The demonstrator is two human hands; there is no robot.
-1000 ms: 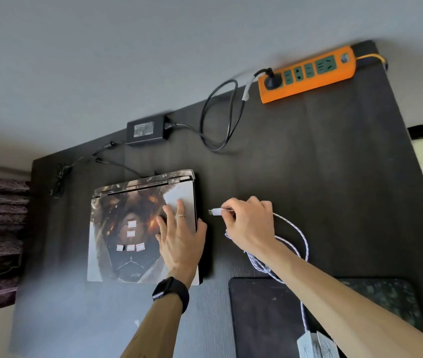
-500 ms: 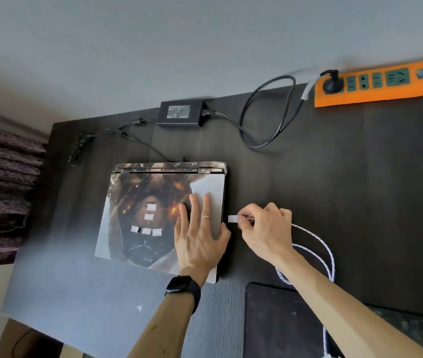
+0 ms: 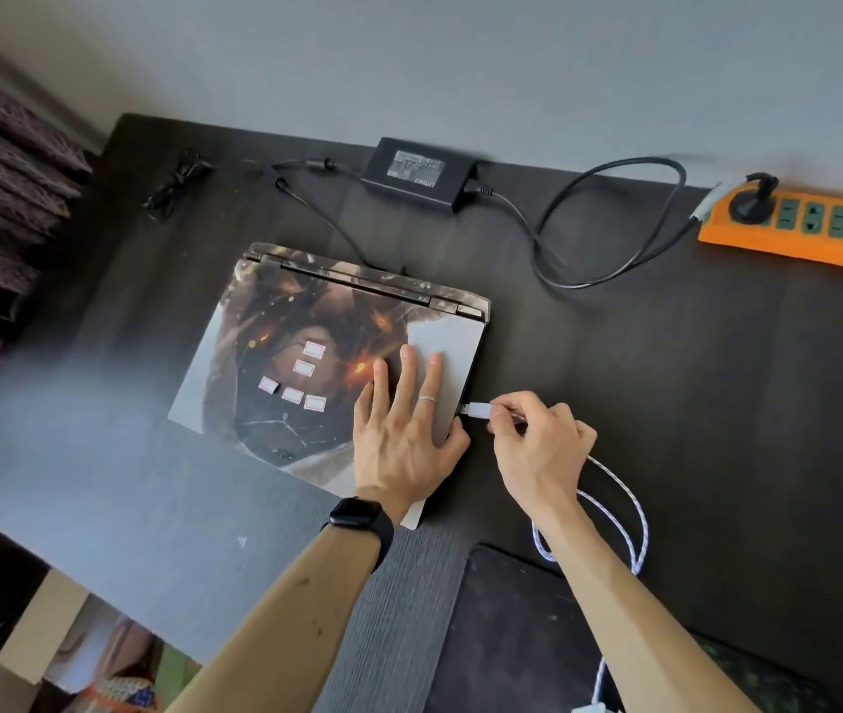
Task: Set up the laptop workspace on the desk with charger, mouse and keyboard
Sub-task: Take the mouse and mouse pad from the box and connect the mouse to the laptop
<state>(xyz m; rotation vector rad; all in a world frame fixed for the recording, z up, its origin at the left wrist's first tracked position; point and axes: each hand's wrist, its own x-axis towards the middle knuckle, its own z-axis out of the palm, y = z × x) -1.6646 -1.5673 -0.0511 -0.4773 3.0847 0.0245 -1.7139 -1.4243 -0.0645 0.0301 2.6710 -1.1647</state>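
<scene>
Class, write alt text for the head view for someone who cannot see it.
A right hand pinches a white USB plug at the right edge of the closed laptop, while the left hand rests flat on its lid.

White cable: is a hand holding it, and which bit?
Yes. The right hand pinches the white cable by its plug, beside the laptop. The left hand holds nothing; it rests flat on the laptop.
</scene>
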